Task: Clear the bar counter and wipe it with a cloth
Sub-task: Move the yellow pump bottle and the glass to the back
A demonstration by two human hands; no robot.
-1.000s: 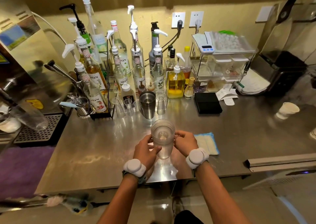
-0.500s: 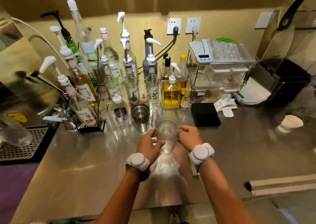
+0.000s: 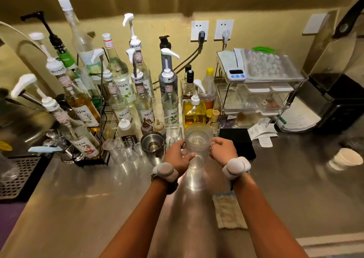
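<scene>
A tall clear plastic cup is held just above the steel bar counter, near the row of syrup bottles. My left hand grips its left side and my right hand grips its right side. A pale cloth with a blue edge lies flat on the counter under my right forearm, partly hidden by it. A white paper cup lies tipped on its side at the far right of the counter.
Several pump-topped syrup bottles stand at the back left, some in a black wire rack. A steel shaker and small glasses stand before them. A black box, receipts and a clear shelf rack sit back right.
Both hands have carried the clear cup away from me toward the bottles at the back. The view has moved forward, so the cloth now lies nearer to me, under my right forearm.
</scene>
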